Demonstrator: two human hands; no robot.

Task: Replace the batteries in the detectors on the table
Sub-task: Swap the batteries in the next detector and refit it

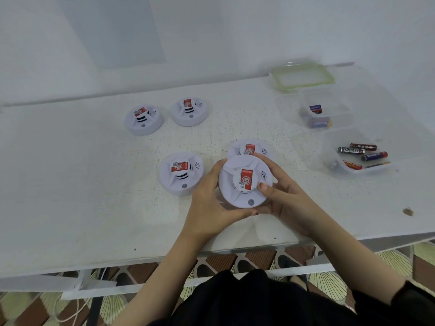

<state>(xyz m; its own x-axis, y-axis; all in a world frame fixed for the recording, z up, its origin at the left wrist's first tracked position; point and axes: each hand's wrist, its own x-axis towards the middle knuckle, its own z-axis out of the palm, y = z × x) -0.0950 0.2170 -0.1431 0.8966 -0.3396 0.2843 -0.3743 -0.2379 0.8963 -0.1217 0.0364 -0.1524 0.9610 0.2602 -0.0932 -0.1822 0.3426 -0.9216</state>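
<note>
Nearest, both hands are clamped on one detector (244, 184) over the near part of the table (70, 196). The left hand (207, 198) cups its left rim with fingers curled under, and the right hand (282, 201) wraps the right rim, thumb laid on top beside the red label (246, 178). It sits face up, shell closed (lifted clear or resting on the table, cannot tell). Just behind it, partly hidden, is a second detector (249, 145); just to the left is a third detector (181, 172), also face up and closed. Further back on the left, a fourth detector (143, 118) and a fifth detector (189, 111) sit side by side, likewise closed. On the right is a shallow tray (334, 147) with loose batteries (352, 150). Behind it is a clear box (339, 102) with a few more inside, then a green-rimmed lid (303, 76) at the far edge. Judgement: no battery bay is open on any of the five and nothing outside marks a finished unit, so done versus pending cannot be read. The held one looks to be at its opening step, with the swap itself yet to come.
</note>
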